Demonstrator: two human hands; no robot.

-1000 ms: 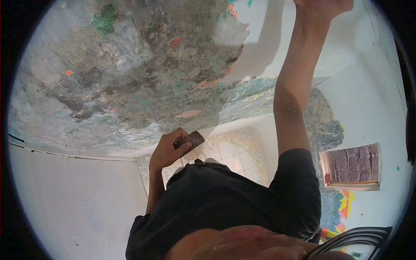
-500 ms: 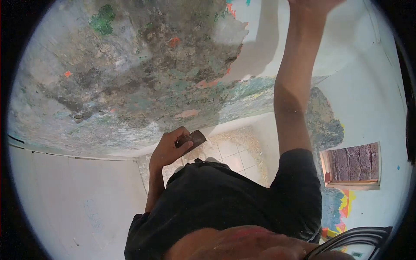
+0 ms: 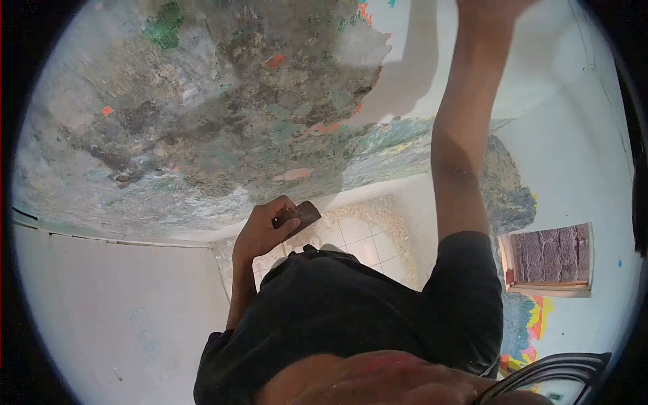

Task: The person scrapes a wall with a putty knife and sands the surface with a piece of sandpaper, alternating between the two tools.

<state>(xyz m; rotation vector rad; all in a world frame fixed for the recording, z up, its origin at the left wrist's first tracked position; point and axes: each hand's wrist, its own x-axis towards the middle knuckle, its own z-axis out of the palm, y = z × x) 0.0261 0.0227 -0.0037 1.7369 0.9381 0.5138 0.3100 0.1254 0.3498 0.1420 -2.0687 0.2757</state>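
Observation:
My left hand [image 3: 260,229] is closed around a dark brown, flat, rectangular piece [image 3: 304,219], held low in front of my body. Its exact kind does not show. The thumb lies across its face, and one end sticks out to the right. My right arm stretches up along the wall to the top edge of the view. Only the base of my right hand [image 3: 498,5] shows there; its fingers lie outside the picture. The wall [image 3: 236,121] before me has a large patch of stripped, mottled grey plaster beside white paint, with orange and green flecks.
Below, a tiled floor [image 3: 358,236] carries pale flakes and debris along its edges. To the right, a small opening [image 3: 550,253] in the side wall shows brickwork. A white panel [image 3: 121,304] stands at the left. Black cables [image 3: 553,371] hang at the lower right.
My right arm has shifted slightly to the right at the top. The left hand keeps the dark piece in the same place.

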